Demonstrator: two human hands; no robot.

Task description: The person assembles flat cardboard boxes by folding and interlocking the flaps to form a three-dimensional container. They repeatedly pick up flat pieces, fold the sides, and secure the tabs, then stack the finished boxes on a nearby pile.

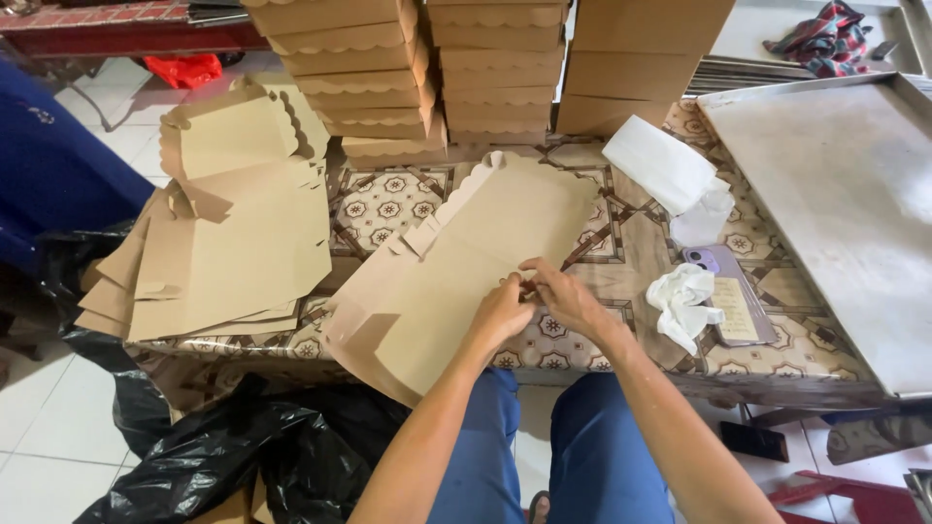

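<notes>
A flat brown cardboard box blank point(456, 272) with scalloped edges lies across the patterned table point(388, 209), tilted from lower left to upper right. My left hand point(500, 311) and my right hand point(563, 291) meet at its near right edge, the fingers of both pinching a small flap there. My forearms reach up from the bottom of the view over my blue-trousered legs.
A pile of flat box blanks point(228, 233) lies at the left. Stacks of folded boxes point(408, 78) stand at the back. A large metal tray point(845, 204), white plastic bags point(670, 170), a crumpled tissue point(684, 301) and a phone point(733, 296) sit to the right. Black plastic bags point(243, 446) lie on the floor.
</notes>
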